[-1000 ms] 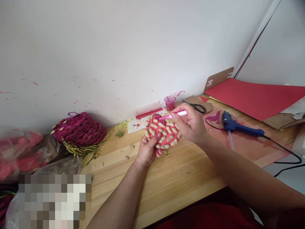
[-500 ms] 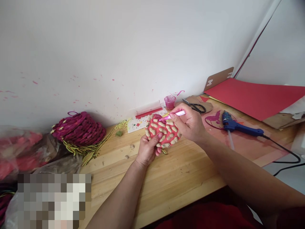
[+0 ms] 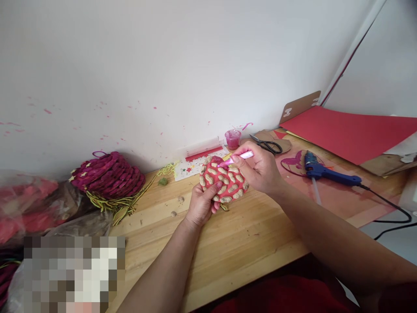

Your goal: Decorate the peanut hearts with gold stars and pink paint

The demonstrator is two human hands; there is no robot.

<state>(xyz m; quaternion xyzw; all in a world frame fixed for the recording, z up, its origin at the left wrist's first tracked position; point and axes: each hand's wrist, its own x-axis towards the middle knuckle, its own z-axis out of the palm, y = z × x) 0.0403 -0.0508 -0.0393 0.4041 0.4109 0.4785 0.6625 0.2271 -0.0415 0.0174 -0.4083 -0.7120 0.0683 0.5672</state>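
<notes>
Pink stick shifted lower (R hand pinching it); L hand grips peanut disc.

near the centre of the frame, my left hand grips a peanut-studded red disc. my right hand pinches a pink-stained brush, its tip at the disc's upper part beside magenta-painted peanuts. behind stands a cup of magenta paint; black-handled scissors lie just right, a blue glue gun farther right, a magenta fringed bundle at left.
</notes>
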